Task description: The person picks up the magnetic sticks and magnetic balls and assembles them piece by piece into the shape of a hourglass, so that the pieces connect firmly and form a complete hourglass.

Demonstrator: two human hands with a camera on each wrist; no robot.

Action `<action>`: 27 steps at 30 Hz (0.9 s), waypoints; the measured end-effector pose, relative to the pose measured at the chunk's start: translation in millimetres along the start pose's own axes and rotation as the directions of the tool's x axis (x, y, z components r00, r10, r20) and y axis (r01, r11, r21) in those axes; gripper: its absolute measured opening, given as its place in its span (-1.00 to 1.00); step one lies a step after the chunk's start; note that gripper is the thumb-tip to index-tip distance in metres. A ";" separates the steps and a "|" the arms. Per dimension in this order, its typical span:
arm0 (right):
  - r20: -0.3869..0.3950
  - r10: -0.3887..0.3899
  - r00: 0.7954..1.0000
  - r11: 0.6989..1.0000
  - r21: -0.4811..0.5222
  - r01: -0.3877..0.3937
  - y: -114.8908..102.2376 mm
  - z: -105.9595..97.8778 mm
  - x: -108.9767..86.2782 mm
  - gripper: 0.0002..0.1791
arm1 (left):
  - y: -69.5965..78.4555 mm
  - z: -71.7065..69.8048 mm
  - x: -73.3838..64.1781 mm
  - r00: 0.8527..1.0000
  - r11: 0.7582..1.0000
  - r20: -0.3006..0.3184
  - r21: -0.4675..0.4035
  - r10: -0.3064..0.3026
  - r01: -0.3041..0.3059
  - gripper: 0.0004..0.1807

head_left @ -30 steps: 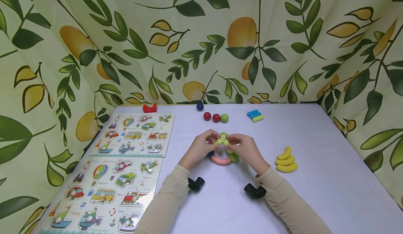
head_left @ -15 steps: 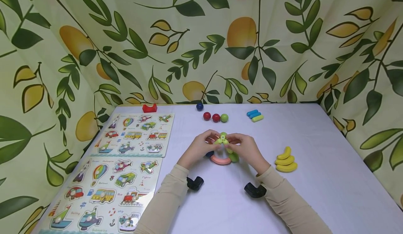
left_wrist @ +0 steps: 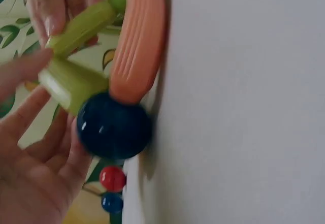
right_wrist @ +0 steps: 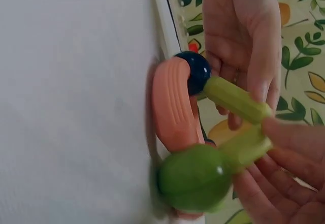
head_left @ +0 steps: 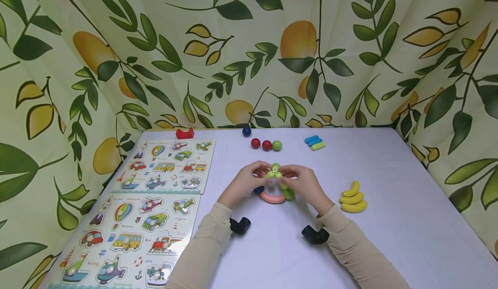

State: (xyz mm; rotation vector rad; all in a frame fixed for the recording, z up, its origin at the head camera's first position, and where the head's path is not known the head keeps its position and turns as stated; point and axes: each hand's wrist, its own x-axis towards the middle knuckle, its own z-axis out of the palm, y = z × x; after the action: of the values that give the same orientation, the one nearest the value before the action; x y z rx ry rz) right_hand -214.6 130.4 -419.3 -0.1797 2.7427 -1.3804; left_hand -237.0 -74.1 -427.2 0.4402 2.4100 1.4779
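Note:
A small frame of toy rods and balls stands on the table in front of me. Curved salmon-pink pieces (head_left: 272,198) form its base, joined by a dark blue ball (left_wrist: 114,125) and a green ball (right_wrist: 195,178). From these balls yellow-green rods (right_wrist: 238,99) lean inward and meet at the top. My left hand (head_left: 247,184) pinches the rod tops from the left, thumb and fingertips at the junction. From the opposite side my right hand (head_left: 305,186) pinches the same peak. Fingers partly hide the upper rod ends in the head view.
Behind lie loose red balls (head_left: 255,143), a green ball (head_left: 277,145), a blue ball (head_left: 247,131), short rods (head_left: 314,142) and a red piece (head_left: 184,133). Toy bananas (head_left: 353,198) sit right; two picture puzzle boards (head_left: 128,241) lie left. Black elbow-shaped pieces (head_left: 315,235) show beside the sleeves.
The left forearm has shifted very slightly to the left, along with the black piece beside it. Both hands keep their grip at the peak, and the frame stays where it was.

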 end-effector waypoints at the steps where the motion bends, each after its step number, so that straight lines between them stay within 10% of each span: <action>1: 0.013 -0.001 1.000 1.000 -0.001 0.001 1.4 -2.7 0.5 -0.58 | -0.1 -2.8 0.2 1.000 1.000 0.013 -0.014 -0.007 0.007 -0.53; 8: 0.158 0.095 0.983 0.994 0.037 -0.102 19.2 -22.5 8.6 -0.26 | -5.2 -32.0 5.3 0.994 0.991 -0.030 -0.083 -0.106 0.103 -0.35; 15: 0.272 0.155 0.950 0.973 0.122 -0.194 36.0 -22.8 15.4 -0.13 | -13.0 -56.2 55.2 0.969 0.986 -0.217 -0.143 -0.120 0.090 -0.29; 27: 0.311 0.187 0.932 0.969 0.098 -0.227 45.6 -17.2 9.0 -0.08 | -31.5 -61.8 102.5 0.972 0.987 -0.171 -0.050 -0.162 0.156 -0.31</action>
State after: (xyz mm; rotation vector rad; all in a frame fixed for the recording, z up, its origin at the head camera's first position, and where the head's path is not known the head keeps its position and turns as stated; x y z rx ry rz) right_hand -228.8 169.8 -445.8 -0.0798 2.3401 -1.3470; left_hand -358.3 -97.1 -436.3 0.1094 2.4795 1.5436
